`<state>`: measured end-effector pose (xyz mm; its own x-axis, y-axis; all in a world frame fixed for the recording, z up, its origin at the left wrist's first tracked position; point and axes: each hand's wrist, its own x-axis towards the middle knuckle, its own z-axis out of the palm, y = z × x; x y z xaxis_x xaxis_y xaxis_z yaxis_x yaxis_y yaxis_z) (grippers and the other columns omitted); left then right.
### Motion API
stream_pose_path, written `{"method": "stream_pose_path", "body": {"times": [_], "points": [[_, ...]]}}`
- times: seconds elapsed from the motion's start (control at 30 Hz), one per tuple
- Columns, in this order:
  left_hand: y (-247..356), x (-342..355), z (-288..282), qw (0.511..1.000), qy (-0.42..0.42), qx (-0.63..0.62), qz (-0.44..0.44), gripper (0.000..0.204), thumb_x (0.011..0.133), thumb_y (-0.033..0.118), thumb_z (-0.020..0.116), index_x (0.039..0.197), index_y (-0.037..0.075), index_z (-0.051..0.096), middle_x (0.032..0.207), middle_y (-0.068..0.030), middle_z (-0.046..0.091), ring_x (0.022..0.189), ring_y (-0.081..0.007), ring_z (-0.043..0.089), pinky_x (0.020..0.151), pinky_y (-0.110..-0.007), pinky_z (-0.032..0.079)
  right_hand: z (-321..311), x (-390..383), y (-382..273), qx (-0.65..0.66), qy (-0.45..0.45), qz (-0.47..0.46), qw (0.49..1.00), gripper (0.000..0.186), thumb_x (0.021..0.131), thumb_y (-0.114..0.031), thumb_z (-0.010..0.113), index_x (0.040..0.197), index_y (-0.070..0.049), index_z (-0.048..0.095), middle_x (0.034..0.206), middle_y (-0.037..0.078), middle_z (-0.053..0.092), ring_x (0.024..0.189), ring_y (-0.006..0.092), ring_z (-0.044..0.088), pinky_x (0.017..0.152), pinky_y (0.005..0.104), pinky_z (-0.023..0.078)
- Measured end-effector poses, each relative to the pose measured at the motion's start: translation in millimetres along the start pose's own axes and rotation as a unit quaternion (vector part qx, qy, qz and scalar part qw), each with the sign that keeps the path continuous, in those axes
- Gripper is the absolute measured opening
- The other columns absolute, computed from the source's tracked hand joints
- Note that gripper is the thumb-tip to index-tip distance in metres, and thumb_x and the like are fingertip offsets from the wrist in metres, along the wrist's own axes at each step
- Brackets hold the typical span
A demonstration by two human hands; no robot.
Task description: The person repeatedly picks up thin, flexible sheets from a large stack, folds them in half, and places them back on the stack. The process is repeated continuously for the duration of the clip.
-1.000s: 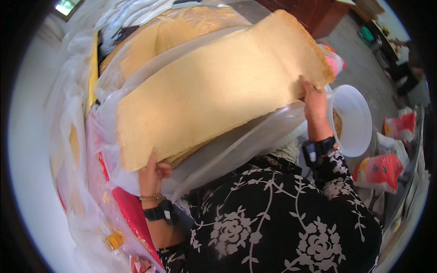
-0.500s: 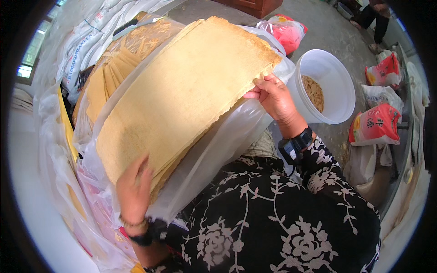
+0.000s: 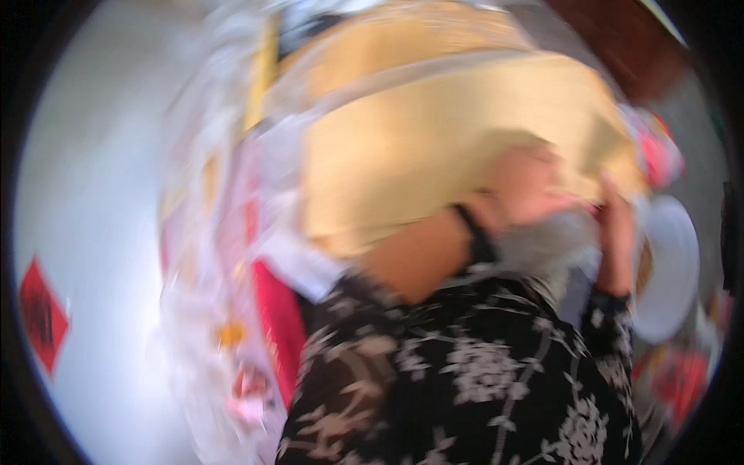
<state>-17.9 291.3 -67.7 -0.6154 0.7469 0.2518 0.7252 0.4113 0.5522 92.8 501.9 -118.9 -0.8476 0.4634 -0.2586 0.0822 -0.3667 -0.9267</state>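
A stack of thin, pale yellow sheets [image 3: 403,147] lies on clear plastic in front of me; its kind is not certain. My left hand [image 3: 527,186] reaches across to the near right edge of the stack, its fingertips close to my right hand. My right hand [image 3: 616,232] is at that same edge, fingers pointing up. Motion smears both hands, so I cannot make out whether their fingers hold a sheet. A shadow of the hands falls on the top sheet.
Behind the stack, more yellow sheets [image 3: 411,43] lie under plastic. A white bucket [image 3: 674,271] with brown bits inside stands at the right, near a pink and red bag [image 3: 659,151]. Reddish-brown furniture [image 3: 620,46] is at the far right. Crumpled plastic [image 3: 186,372] lines the left.
The view has swung left and blurred, so the stack appears further right. My left hand has moved from the sheets' near left corner across to beside my right hand at the right edge.
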Motion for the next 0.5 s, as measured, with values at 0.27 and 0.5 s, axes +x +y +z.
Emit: {"method": "stream_pose_path", "body": {"times": [0.27, 0.5], "points": [[43, 24, 11, 0.994, -0.035, 0.077, -0.075, 0.068, 0.084, 0.065, 0.07, 0.101, 0.0, 0.076, 0.102, -0.0187, 0.074, 0.1, -0.0351, 0.07, 0.095, -0.048, 0.05, -25, 27, 8, -0.024, 0.048, -0.052, 0.997, 0.047, 0.1, -0.026, 0.071, 0.135, 0.003, 0.062, 0.126, 0.011, 0.069, 0.102, 0.0201, 0.07, 0.082, 0.0336, 0.058], [59, 42, 15, 0.993, 0.005, 0.014, -0.116, 0.047, 0.087, 0.051, 0.071, 0.093, 0.005, 0.077, 0.093, -0.0182, 0.076, 0.09, -0.0333, 0.073, 0.083, -0.046, 0.055, -27, 39, 16, -0.255, 0.078, -0.13, 0.955, 0.038, 0.098, -0.025, 0.071, 0.117, 0.008, 0.071, 0.115, 0.011, 0.072, 0.1, 0.0166, 0.068, 0.082, 0.0322, 0.057]]}}
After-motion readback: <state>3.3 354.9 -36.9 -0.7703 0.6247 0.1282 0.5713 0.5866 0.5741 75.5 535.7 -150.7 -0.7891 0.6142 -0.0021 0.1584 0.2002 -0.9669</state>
